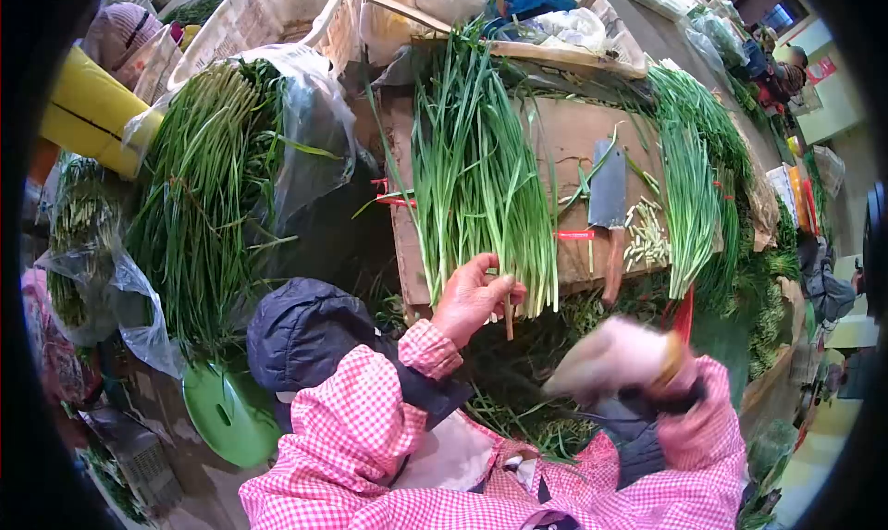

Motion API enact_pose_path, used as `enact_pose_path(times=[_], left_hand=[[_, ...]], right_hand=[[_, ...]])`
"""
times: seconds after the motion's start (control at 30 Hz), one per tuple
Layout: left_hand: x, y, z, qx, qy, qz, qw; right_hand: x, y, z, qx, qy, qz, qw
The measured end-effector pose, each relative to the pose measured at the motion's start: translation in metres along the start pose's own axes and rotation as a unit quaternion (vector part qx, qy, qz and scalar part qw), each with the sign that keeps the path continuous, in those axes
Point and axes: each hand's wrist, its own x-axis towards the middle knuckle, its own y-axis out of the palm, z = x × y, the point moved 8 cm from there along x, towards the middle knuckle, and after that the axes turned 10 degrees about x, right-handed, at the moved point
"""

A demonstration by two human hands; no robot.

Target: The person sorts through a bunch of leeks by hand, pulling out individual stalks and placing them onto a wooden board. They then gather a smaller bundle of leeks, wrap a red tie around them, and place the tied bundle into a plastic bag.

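Note:
My left hand (474, 299) rests at the near edge of a wooden board (564, 141), its fingers closed on the cut ends of a loose pile of green chives (472, 169) lying on the board. My right hand (615, 359) is blurred, low at the right in front of my pink checked sleeve; whether it holds anything is unclear. A cleaver (609, 192) with a wooden handle lies flat on the board to the right of the chives. A second bunch of chives (694, 178) lies at the board's right side.
A large bundle of chives in a clear plastic bag (208, 188) stands at the left. A green plastic stool (231, 414) sits below it. Cut stem pieces (647, 234) lie beside the cleaver. White crates (268, 7) stand behind. Another person (786, 67) is at far right.

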Motion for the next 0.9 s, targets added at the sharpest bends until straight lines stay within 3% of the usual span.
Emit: enact_pose_path(times=[0.03, 0.07, 0.1, 0.13, 0.17, 0.23, 0.27, 0.3, 0.37, 0.4, 0.43, 0.5, 0.57, 0.6, 0.63, 0.7, 0.77, 0.83, 0.87, 0.9], left_hand=[[0.0, -0.008, -0.008, 0.135, 0.043, -0.045, 0.989], [0.0, -0.014, -0.019, 0.267, 0.086, -0.09, 0.956], [-0.004, -0.016, -0.026, 0.391, 0.122, -0.132, 0.903], [-0.008, -0.02, -0.03, 0.347, 0.169, -0.18, 0.905], [-0.009, -0.02, -0.037, 0.396, 0.172, -0.188, 0.882], [-0.013, -0.017, -0.047, 0.497, 0.173, -0.188, 0.829], [-0.014, -0.014, -0.049, 0.5, 0.199, -0.201, 0.819], [-0.013, -0.012, -0.047, 0.514, 0.229, -0.205, 0.801], [-0.023, -0.011, -0.059, 0.498, 0.27, -0.222, 0.794], [-0.024, -0.02, -0.06, 0.453, 0.214, -0.224, 0.836], [-0.031, -0.03, -0.068, 0.427, 0.234, -0.264, 0.833], [-0.04, -0.06, -0.07, 0.393, 0.194, -0.359, 0.824], [-0.039, -0.084, -0.054, 0.418, 0.207, -0.436, 0.769], [-0.027, -0.099, -0.031, 0.442, 0.156, -0.432, 0.771], [-0.021, -0.1, -0.023, 0.377, 0.141, -0.406, 0.821], [-0.009, -0.095, -0.008, 0.242, 0.106, -0.34, 0.902], [0.006, -0.076, -0.009, 0.255, 0.098, -0.266, 0.924], [0.005, -0.05, -0.023, 0.399, 0.14, -0.279, 0.862], [0.015, -0.041, -0.019, 0.376, 0.092, -0.214, 0.897], [0.005, -0.03, -0.026, 0.47, 0.112, -0.244, 0.841]], right_hand=[[0.011, 0.024, -0.033, -0.301, 0.156, 0.007, 0.941], [0.017, 0.03, -0.06, -0.399, 0.175, 0.02, 0.9], [0.022, 0.025, -0.055, -0.199, 0.024, -0.076, 0.977], [0.023, 0.025, -0.054, -0.073, 0.108, -0.078, 0.988], [0.026, 0.028, -0.05, 0.053, 0.188, -0.081, 0.977], [0.057, 0.048, -0.049, -0.148, 0.057, -0.002, 0.987], [0.074, 0.058, -0.06, -0.218, -0.021, -0.01, 0.976], [0.085, 0.055, -0.062, -0.219, 0.085, -0.016, 0.972], [0.101, 0.044, -0.066, -0.187, 0.033, -0.134, 0.973], [0.108, 0.033, -0.077, -0.122, 0.057, -0.176, 0.975], [0.111, 0.022, -0.086, -0.056, 0.079, -0.216, 0.972], [0.106, 0.028, -0.089, 0.033, 0.085, -0.182, 0.979], [0.079, 0.044, -0.063, 0.112, 0.097, -0.142, 0.979], [0.072, 0.041, -0.058, 0.093, 0.073, -0.136, 0.984], [0.054, 0.028, -0.054, 0.189, 0.033, -0.207, 0.959], [0.022, -0.019, -0.072, 0.201, 0.076, -0.396, 0.893], [0.018, -0.062, -0.081, -0.058, 0.114, -0.486, 0.865], [0.035, -0.072, -0.089, -0.142, 0.18, -0.481, 0.846], [0.046, -0.069, -0.083, -0.164, 0.17, -0.48, 0.845], [0.056, -0.065, -0.076, -0.185, 0.158, -0.479, 0.843]])
